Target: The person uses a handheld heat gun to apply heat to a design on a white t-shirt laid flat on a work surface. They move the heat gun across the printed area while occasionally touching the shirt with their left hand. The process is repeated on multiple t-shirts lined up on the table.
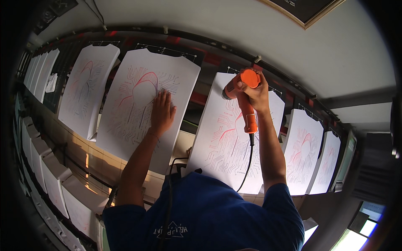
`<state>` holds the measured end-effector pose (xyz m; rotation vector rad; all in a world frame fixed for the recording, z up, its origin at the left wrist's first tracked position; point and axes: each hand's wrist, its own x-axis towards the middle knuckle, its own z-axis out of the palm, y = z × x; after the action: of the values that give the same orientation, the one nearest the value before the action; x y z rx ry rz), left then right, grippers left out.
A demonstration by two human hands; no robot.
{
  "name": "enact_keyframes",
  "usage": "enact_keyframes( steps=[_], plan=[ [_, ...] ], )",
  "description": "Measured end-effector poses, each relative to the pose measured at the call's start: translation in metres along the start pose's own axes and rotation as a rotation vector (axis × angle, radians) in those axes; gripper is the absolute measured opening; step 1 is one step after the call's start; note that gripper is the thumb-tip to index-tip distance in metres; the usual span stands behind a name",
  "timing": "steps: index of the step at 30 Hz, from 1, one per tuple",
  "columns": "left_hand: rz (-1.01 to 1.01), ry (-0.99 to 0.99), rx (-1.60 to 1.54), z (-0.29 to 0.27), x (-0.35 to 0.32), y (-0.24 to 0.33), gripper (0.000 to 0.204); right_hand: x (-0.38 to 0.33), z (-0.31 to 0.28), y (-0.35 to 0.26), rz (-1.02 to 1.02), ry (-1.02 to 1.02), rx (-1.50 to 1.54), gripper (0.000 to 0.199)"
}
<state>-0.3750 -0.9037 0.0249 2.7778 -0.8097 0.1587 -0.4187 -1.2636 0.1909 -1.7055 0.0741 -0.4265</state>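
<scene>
My right hand (259, 95) grips an orange heat gun (244, 109), its dark nozzle pointing to the left. Below the gun is a white shirt piece (217, 121) printed with red and dark circuit-like lines around a hooded outline. A black cord (251, 161) hangs from the gun's handle across that piece. To the left, my left hand (162, 112) lies flat, fingers stretched out, on another white shirt piece (119, 100) with the same print. Its palm covers part of the pattern.
More printed white shirt pieces (86, 83) line the long rack on the left, and others (303, 146) on the right. A dark rail (201, 39) runs behind them. Another row of white pieces (56, 184) stands at lower left. A framed panel (305, 23) hangs above.
</scene>
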Motion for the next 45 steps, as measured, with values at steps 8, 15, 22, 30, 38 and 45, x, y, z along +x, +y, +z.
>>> enact_keyframes(
  steps=[8,15,22,30,38,45],
  plan=[
    [-0.132,-0.006,0.022,-0.025,-0.079,-0.048,0.066,-0.010,-0.003,-0.004,0.096,-0.014,0.013,0.068],
    [-0.496,0.080,0.337,-0.024,-0.149,-0.161,0.061,-0.028,0.000,-0.017,0.162,-0.071,0.079,0.068],
    [-0.671,0.022,0.373,-0.022,-0.162,-0.157,0.063,-0.049,-0.020,-0.026,0.150,-0.060,-0.094,0.073],
    [-0.481,0.004,0.206,-0.026,-0.138,-0.059,0.065,-0.058,-0.005,-0.026,0.114,-0.022,0.024,0.064],
    [-0.294,-0.005,0.067,-0.021,-0.128,0.015,0.069,-0.063,0.021,-0.025,0.126,-0.155,0.100,0.067],
    [-0.207,-0.077,-0.073,-0.031,-0.148,0.054,0.072,-0.072,0.016,-0.029,0.164,-0.171,0.125,0.067]
  ],
)
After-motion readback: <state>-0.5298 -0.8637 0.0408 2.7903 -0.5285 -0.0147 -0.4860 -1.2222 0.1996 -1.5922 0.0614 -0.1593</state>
